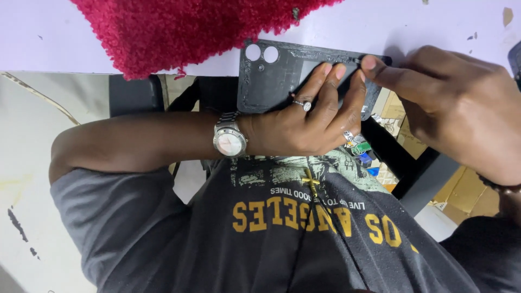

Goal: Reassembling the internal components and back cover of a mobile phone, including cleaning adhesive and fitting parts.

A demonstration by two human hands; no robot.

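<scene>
A dark grey phone back cover (271,81) with two round camera holes lies inner side up at the near edge of the white table (65,32). My left hand (309,119), with two rings and a silver wristwatch (229,138), grips the cover from below, fingers spread over its middle. My right hand (456,103) comes in from the right. Its thumb and forefinger pinch the cover's upper right edge, touching my left fingertips. Whether a small tool sits in that pinch is hidden.
A red fuzzy cloth (190,27) lies on the table just beyond the cover. Below the table edge are a black frame (412,173), brown cardboard (467,190) on the floor, and my grey printed shirt (282,239) with a gold cross pendant (310,182).
</scene>
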